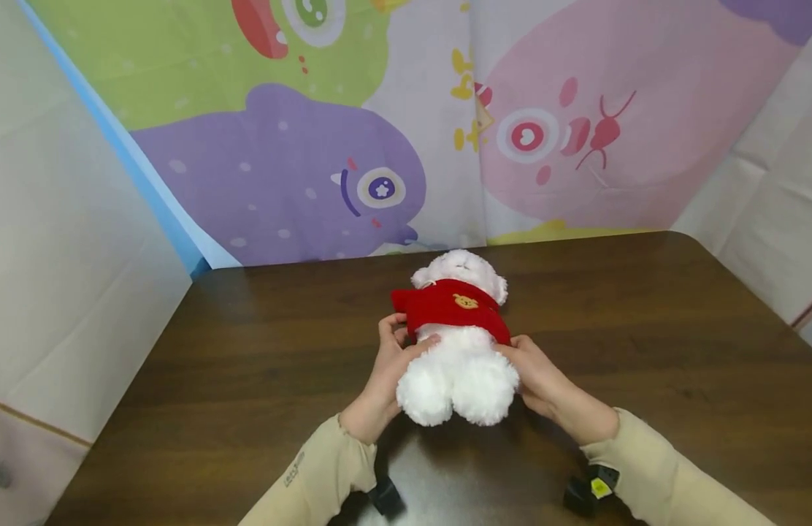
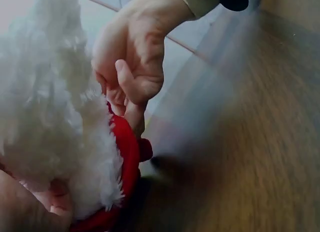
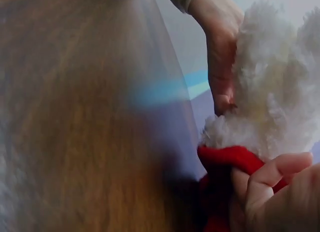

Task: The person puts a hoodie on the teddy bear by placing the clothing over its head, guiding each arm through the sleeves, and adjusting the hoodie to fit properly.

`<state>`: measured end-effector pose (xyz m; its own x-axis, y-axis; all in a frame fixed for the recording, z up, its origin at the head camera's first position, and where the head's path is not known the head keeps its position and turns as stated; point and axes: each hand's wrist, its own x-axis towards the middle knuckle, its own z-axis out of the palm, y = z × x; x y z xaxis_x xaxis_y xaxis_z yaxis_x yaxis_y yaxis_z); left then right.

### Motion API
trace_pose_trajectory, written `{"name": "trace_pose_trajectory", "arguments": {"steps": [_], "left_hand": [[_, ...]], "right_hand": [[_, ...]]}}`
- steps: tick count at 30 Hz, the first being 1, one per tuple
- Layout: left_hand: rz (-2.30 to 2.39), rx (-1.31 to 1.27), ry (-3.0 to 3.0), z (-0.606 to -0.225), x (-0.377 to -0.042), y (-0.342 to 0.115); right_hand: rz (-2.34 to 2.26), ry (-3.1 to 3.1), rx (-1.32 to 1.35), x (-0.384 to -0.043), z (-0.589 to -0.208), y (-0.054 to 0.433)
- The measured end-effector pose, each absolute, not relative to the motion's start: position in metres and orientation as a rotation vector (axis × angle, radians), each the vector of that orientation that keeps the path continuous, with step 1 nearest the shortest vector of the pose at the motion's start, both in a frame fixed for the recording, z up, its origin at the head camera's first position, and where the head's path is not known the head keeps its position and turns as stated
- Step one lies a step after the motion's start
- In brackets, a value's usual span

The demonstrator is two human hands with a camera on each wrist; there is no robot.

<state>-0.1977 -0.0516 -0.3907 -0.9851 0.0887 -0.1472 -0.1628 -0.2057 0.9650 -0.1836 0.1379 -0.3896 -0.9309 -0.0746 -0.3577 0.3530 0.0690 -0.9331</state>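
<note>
A white plush bear (image 1: 458, 369) in a red sweater (image 1: 439, 307) lies on its back, head away from me and feet toward me. My left hand (image 1: 382, 369) holds its left side in the head view, thumb over the white belly and fingers at the sweater. On the opposite side, my right hand (image 1: 545, 376) grips the body just below the sweater's hem, its fingers partly hidden behind a leg. The right wrist view shows the right hand (image 3: 282, 197) with its fingers at the red hem.
The brown wooden table (image 1: 268, 380) extends around the bear. A cartoon-printed curtain (image 1: 281, 190) hangs along its far edge, with pale panels (image 1: 71, 241) at the sides. Black wrist devices (image 1: 386, 497) hang under both sleeves.
</note>
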Motion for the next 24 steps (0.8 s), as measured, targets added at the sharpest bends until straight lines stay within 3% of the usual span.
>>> {"name": "trace_pose_trajectory", "arguments": {"steps": [6,14,19,24], "left_hand": [[2.246,-0.051,2.157,-0.398,-0.196,-0.047],[1.695,-0.113,2.790,-0.403,-0.196,-0.051],[1.550,-0.061,2.813,-0.395,-0.199,-0.058],[1.798,0.076,2.538,-0.393,-0.198,-0.054]], "right_hand": [[-1.895,2.061,0.260,-0.185,-0.386,0.142],[-1.807,2.295,0.037,-0.185,-0.383,0.144],[-1.422,2.684,-0.045,-0.192,-0.383,0.152],[-1.436,2.862,-0.163,-0.197,-0.387,0.152]]}}
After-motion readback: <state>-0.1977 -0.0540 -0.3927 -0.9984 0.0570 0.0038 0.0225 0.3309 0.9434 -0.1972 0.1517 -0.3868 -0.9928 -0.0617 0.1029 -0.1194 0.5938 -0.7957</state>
